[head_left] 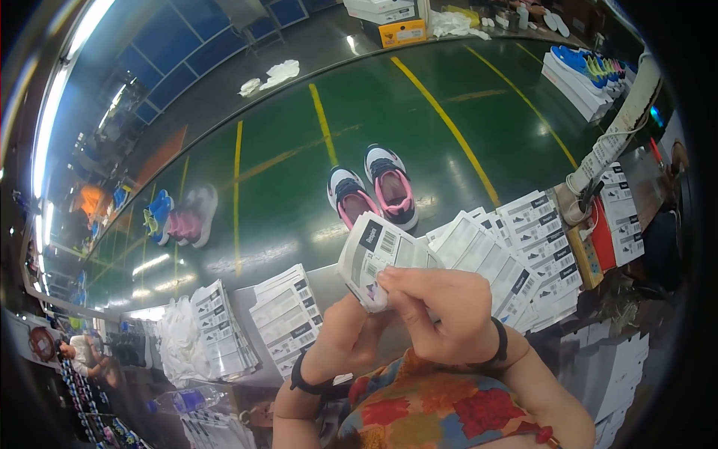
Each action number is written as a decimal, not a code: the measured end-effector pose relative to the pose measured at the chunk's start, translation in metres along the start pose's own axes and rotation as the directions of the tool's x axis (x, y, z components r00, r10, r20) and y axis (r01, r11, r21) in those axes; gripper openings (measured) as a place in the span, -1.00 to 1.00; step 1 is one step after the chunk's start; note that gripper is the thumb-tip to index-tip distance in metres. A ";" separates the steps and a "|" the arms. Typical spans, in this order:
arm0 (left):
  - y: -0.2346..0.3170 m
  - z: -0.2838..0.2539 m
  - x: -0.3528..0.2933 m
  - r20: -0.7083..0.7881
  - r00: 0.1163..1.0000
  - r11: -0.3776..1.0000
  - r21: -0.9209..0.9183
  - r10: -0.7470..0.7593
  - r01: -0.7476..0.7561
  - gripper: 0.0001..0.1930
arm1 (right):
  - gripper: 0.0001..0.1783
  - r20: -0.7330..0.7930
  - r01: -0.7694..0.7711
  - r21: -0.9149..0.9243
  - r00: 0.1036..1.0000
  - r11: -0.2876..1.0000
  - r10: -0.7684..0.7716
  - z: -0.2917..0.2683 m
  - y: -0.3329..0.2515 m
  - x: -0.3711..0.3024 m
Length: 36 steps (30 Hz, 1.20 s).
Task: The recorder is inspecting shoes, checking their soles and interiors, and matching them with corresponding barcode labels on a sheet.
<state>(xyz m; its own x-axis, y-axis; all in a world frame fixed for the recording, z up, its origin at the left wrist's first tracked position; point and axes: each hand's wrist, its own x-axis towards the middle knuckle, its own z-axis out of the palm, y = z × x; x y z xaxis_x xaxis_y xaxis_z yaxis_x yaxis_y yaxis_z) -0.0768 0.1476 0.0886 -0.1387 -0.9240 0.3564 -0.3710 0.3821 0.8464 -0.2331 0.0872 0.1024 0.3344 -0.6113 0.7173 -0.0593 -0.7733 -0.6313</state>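
On the green belt (284, 179), crossed by yellow lines, stands a pair of sneakers (392, 187), coloured white, black and pink, a little beyond the hands. At the left are a blue-and-green shoe (157, 217) and, just beside it, a white-and-pink shoe (196, 217), which looks blurred. At the far right, bright sport shoes (587, 67) stand on a white box (574, 91). An orange box (402, 34) and crumpled white paper (283, 72) are past the far edge of the belt.

Along the near edge, on a grey bench (323, 281), lie printed sheets: a fanned pile (482, 258) at the right of the hands, and two stacks at the left, the nearer stack (284, 320) and the farther stack (223, 329), with white crumpled material (179, 346) beside the latter. Lower down is a clear bottle (187, 400) with a purple band.

The held label sheets (366, 251) are in front of the person, raised before the sneakers, and they cover the near part of the left shoe. They are white and slightly curved, with a dark block, a barcode and a small shoe picture. The right hand (445, 310) pinches their lower edge between thumb and forefinger. The left hand (345, 333) is curled around the lower end; its fingertips are partly hidden.
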 end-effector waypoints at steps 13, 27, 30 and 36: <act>-0.003 0.002 -0.006 -0.046 0.998 0.999 0.015 -0.037 0.038 -0.74 | -0.75 0.085 0.126 -0.135 0.990 0.983 -0.115 0.000 0.001 -0.002; 0.006 -0.001 0.001 0.067 0.998 0.990 0.135 0.018 -0.027 -0.81 | -0.86 0.101 -0.069 0.058 0.993 0.996 0.063 -0.007 -0.001 -0.002; 0.009 0.000 0.006 0.065 0.995 0.988 0.127 0.078 -0.086 -0.80 | -0.85 0.095 -0.084 0.069 0.993 0.994 0.077 -0.010 -0.003 -0.002; 0.003 -0.003 -0.001 0.110 0.993 0.997 0.069 -0.048 0.041 -0.80 | -0.88 0.108 -0.080 0.114 0.992 0.990 0.068 -0.010 0.002 -0.004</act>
<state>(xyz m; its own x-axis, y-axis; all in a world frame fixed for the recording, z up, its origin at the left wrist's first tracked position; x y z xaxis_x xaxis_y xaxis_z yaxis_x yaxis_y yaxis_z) -0.0749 0.1495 0.0925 -0.2211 -0.9373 0.2695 -0.4391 0.3424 0.8306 -0.2436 0.0867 0.1016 0.4289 -0.6404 0.6371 0.0221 -0.6976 -0.7161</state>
